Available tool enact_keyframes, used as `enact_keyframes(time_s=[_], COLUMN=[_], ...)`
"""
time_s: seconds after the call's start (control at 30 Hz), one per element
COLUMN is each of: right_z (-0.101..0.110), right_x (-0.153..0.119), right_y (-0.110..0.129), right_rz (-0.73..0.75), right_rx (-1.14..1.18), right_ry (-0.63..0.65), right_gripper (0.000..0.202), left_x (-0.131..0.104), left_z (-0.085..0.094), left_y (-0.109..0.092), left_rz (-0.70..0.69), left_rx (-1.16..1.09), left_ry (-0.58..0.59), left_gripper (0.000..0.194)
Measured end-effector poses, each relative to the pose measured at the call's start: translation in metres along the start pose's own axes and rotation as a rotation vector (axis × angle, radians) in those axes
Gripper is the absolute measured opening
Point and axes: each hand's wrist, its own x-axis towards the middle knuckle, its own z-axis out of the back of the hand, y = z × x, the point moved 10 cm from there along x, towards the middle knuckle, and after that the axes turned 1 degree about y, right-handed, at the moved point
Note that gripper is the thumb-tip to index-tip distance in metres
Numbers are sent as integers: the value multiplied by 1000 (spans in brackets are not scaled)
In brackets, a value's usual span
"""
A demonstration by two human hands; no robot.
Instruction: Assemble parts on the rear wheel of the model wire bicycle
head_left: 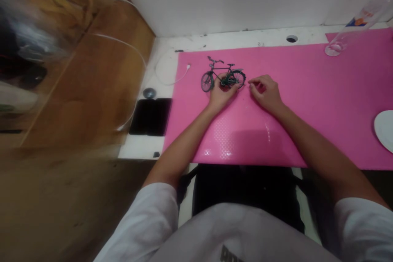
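A small dark green model bicycle [223,74] stands upright on a pink mat [307,102]. My left hand [221,94] grips it from below, around the frame and the rear wheel. My right hand [265,92] lies just right of the rear wheel, with thumb and forefinger pinched together close to the wheel's axle. Whether a tiny part or tool sits between those fingers is too small to tell.
A clear plastic bottle [353,28] lies at the far right of the mat. A white plate [385,131] shows at the right edge. A black phone [150,116], a small round grey object [149,93] and a white cable [172,77] lie left of the mat.
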Motion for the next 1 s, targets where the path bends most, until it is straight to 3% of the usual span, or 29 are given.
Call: enact_keyframes(time_s=[0.23, 0.67, 1.0], right_z=[-9, -5, -7], right_x=[0, 0, 1], right_y=[-5, -9, -9], right_rz=[-33, -52, -78], right_rx=[8, 23, 12], right_ry=[97, 48, 82], right_gripper=[17, 16, 16], left_x=[1, 2, -1], left_z=[-1, -3, -2], left_y=[-2, -1, -5], left_rz=[36, 18, 45], left_rx=[36, 2, -31], left_ry=[-2, 42, 24], left_gripper=[66, 73, 65])
